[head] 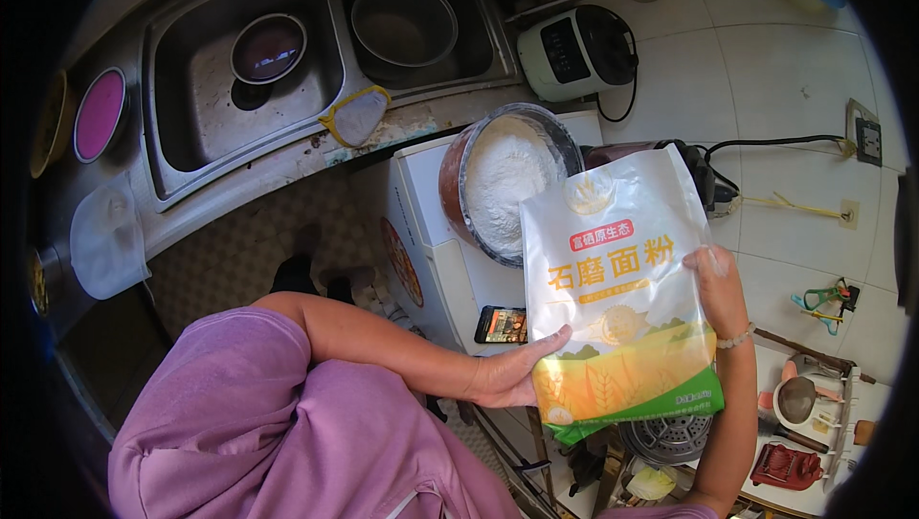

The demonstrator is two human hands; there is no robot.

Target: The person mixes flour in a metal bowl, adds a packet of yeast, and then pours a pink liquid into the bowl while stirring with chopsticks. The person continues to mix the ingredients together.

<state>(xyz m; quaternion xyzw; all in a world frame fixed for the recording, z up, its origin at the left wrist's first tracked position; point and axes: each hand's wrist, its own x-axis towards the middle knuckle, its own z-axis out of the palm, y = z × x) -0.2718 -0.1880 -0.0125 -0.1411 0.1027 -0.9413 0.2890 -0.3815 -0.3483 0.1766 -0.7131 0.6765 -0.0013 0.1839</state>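
Observation:
A printed plastic flour bag (617, 289), white above with yellow and green below, is held between my two hands. My left hand (518, 374) grips its lower left edge, thumb on the front face and the other fingers behind. My right hand (718, 285) pinches its right edge higher up. The bag's top edge overlaps the rim of a deep metal pot (459, 178). White flour (506, 178) is heaped inside this pot, which stands on a white appliance top (423, 214). Whether the bag still contains flour cannot be seen.
A lit phone (500, 325) lies beside the bag. Behind the pot stands a white and black kitchen appliance (567, 52). The double sink (194, 135) holds a bowl (268, 49) and a large pot (404, 22). A cloth (357, 117) hangs over the counter edge. Utensils lie on a rack (826, 411).

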